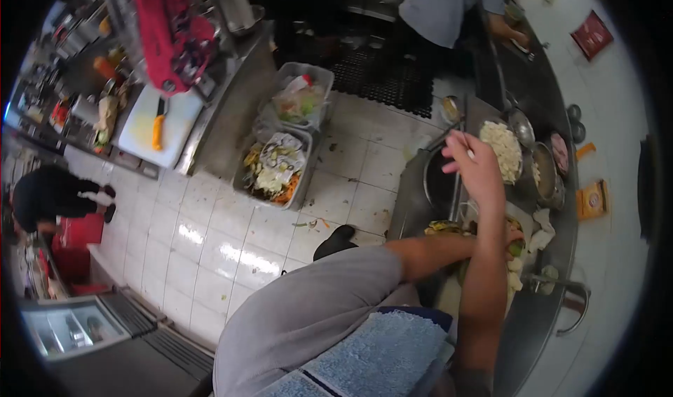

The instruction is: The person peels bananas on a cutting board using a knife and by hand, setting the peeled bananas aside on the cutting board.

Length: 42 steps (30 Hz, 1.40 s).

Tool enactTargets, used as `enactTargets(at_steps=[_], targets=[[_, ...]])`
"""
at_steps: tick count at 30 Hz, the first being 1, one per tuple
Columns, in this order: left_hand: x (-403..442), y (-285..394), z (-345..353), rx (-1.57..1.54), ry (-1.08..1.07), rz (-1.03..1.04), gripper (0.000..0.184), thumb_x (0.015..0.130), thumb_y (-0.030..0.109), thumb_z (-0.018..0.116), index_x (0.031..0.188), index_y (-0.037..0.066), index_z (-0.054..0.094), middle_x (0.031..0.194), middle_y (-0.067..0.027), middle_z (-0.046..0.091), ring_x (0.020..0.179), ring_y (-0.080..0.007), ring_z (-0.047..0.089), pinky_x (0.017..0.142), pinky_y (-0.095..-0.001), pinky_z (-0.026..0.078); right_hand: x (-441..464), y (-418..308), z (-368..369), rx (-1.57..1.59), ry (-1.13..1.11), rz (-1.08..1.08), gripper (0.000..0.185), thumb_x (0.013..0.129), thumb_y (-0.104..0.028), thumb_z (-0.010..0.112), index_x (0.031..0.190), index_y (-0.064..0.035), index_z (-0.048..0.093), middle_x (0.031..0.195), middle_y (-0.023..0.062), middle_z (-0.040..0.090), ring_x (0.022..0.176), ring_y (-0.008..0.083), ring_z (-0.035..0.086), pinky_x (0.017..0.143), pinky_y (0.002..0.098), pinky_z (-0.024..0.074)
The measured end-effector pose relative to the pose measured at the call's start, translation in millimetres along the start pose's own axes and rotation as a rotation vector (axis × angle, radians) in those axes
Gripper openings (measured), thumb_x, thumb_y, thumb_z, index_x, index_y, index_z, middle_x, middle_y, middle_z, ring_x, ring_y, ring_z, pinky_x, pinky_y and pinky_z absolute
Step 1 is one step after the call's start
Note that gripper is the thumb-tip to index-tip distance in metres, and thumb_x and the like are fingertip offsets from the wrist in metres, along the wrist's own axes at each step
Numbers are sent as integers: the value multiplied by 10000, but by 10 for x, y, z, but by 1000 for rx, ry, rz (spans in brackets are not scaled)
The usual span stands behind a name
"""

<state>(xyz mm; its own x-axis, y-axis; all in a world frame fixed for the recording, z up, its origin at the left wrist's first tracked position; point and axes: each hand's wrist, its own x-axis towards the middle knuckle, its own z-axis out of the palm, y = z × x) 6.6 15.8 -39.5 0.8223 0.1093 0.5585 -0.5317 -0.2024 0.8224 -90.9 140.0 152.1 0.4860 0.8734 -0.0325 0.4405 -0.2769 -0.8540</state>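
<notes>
My right hand (473, 160) is raised over the near side of the counter, its arm crossing above my left arm. Its fingers are curled round something thin and pale, too small to make out. My left hand (514, 234) is lower on the counter, partly hidden behind my right forearm, at a green and yellowish piece of food (516, 247). Peelings or food pieces (443, 226) lie beside my left forearm. Just beyond my right hand is a container of pale chopped pieces (500, 148). A dark round vessel (439, 179) sits to its left.
Metal bowls (520, 128), a white cloth (542, 230) and a faucet (578, 288) are along the counter. Two tubs of food scraps (307, 176) stand on the tiled floor. Co-workers (438, 8) are at the top and far left (49, 193). An orange-handled knife (158, 132) lies on a white board (179, 134).
</notes>
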Motion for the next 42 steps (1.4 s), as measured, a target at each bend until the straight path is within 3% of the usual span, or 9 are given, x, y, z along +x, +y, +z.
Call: enactTargets(at_steps=[4,7,10,19,24,28,31,35,42], targets=[[14,-95,180,-308,0,177,603,703,198,773,1235,38,540,1254,-194,541,1193,-386,492,1034,-454,378,-526,595,-819,107,374,222,461,976,-320,612,1245,53,595,795,18,590,624,88,511,554,228,421],[221,-89,30,175,-175,295,692,665,288,796,1272,98,522,1149,-210,602,1140,-410,544,1007,-453,428,-1056,1086,-1199,188,687,117,436,981,-353,600,1182,34,612,728,-17,511,594,72,439,509,235,371],[380,41,-194,123,-481,47,639,695,346,821,1186,40,550,1132,-163,605,1055,-319,598,929,-396,474,-1676,1064,-1358,287,780,286,428,1007,-448,525,942,-30,593,677,-10,501,516,58,443,425,257,351],[637,287,-636,-221,-864,-312,458,871,205,734,1291,124,569,1158,-27,580,1074,-162,533,946,-305,440,-2287,1178,-626,457,958,547,443,1039,-423,455,846,-33,538,634,23,497,476,117,471,434,266,391],[639,240,-732,-364,-871,-361,354,966,251,619,1282,96,579,1188,-17,584,1120,-117,511,984,-280,410,-1801,1125,-190,932,1108,179,288,1053,-311,426,985,-46,514,739,48,548,498,126,493,433,277,432],[624,34,-697,-443,-857,-409,362,1029,346,499,1270,86,574,1213,-52,587,1164,-149,494,1040,-303,363,-1420,940,111,624,1325,367,394,1057,-198,384,1403,-11,403,811,119,643,561,198,581,521,340,512],[602,55,-703,-379,-846,-368,384,1039,376,475,1254,74,574,1195,-58,591,1144,-155,501,1027,-295,367,-1294,1292,334,1,1393,455,395,1007,-75,424,1384,38,388,913,240,640,671,346,654,644,435,527],[633,116,-687,-339,-865,-286,429,1051,415,430,1245,66,585,1183,-47,585,1141,-152,492,1029,-291,358,-1292,1264,340,-168,1458,388,400,953,-9,467,1334,103,414,929,350,616,862,497,617,755,516,495],[642,59,-715,-359,-896,-298,463,1053,441,403,1252,65,585,1197,-50,576,1165,-153,480,1051,-295,340,-1270,1293,269,-149,1412,450,391,949,-2,458,1321,111,414,905,365,609,853,507,614,735,548,479]])
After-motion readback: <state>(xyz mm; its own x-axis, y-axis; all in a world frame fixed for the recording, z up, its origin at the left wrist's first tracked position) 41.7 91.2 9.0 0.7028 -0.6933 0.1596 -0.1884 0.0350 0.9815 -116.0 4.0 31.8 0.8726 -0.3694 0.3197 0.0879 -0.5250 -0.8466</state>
